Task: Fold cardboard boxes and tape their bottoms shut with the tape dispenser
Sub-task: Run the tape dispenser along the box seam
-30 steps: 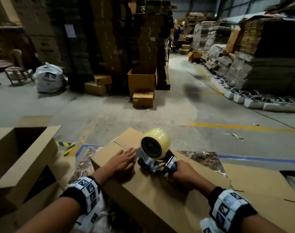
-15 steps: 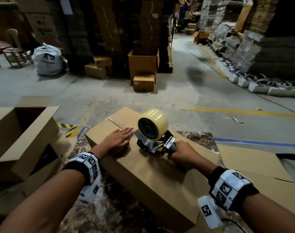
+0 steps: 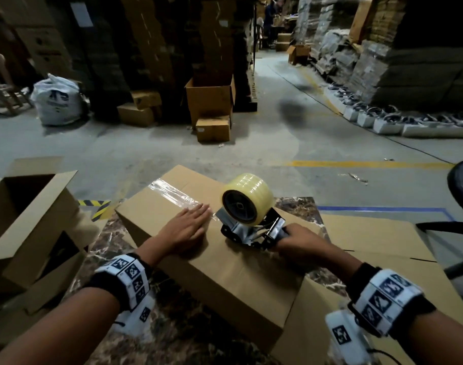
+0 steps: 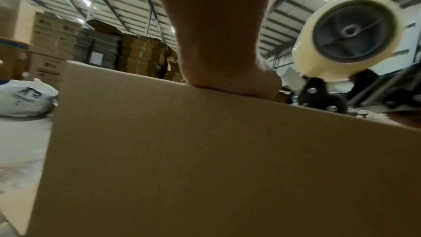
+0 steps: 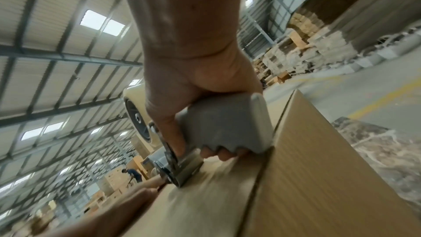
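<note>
Nearest me, my right hand (image 3: pixel 295 239) is clenched round the handle of the tape dispenser (image 3: pixel 247 206), which sits on the upturned cardboard box (image 3: pixel 225 270) at centre frame. At ten o'clock from it, my left hand (image 3: pixel 184 226) lies flat on the box, fingers straight. Beyond, clear tape (image 3: pixel 172 192) covers the seam toward twelve o'clock. I judge taping is mid-stroke; the near seam looks untaped, though blurred. Next: draw the dispenser toward six o'clock, pressing down.

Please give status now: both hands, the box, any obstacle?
Left hand flat on brown cardboard box. Right hand grips metal tape dispenser; seam part taped. Path clear.
</note>
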`<state>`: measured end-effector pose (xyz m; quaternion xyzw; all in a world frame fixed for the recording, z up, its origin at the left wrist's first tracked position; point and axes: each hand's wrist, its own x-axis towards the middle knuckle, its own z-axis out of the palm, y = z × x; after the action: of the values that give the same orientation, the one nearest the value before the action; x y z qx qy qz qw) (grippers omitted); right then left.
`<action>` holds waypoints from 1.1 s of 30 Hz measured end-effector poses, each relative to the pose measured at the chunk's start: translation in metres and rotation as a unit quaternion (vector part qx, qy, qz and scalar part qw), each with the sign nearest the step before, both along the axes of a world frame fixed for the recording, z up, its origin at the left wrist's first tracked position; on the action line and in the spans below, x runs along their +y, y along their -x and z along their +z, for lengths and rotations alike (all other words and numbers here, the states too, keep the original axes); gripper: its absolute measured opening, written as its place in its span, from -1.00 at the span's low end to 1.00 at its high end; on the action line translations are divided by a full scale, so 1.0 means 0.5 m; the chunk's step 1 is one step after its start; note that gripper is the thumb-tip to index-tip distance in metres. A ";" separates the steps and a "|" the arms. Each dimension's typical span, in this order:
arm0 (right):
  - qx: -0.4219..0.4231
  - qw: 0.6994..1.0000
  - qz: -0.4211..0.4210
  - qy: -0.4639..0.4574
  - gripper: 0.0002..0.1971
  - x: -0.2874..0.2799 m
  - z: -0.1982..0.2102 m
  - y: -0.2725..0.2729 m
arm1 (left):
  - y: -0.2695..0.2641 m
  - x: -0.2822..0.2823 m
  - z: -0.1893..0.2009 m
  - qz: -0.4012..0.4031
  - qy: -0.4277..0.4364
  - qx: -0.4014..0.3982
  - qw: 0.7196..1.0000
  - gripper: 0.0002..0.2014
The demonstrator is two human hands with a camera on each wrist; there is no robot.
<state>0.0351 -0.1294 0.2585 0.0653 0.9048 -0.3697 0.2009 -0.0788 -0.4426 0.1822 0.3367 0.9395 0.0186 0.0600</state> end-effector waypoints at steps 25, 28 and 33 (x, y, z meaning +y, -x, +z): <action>-0.088 0.984 -0.040 0.147 -0.86 0.134 0.016 -0.132 | -0.068 0.079 -0.005 -0.011 -0.059 0.018 0.998 -0.23; -0.074 0.988 -0.036 0.133 -0.75 0.136 0.012 -0.145 | -0.076 0.084 0.002 -0.007 -0.043 0.018 0.999 -0.22; -0.077 0.988 -0.033 0.129 -0.82 0.134 0.013 -0.142 | -0.114 0.136 0.016 -0.044 -0.016 0.019 0.999 -0.18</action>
<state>0.1061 -0.0625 0.2650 0.0970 0.8287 -0.4839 0.2641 -0.0216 -0.3745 0.1900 0.3786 0.9244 0.0245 0.0379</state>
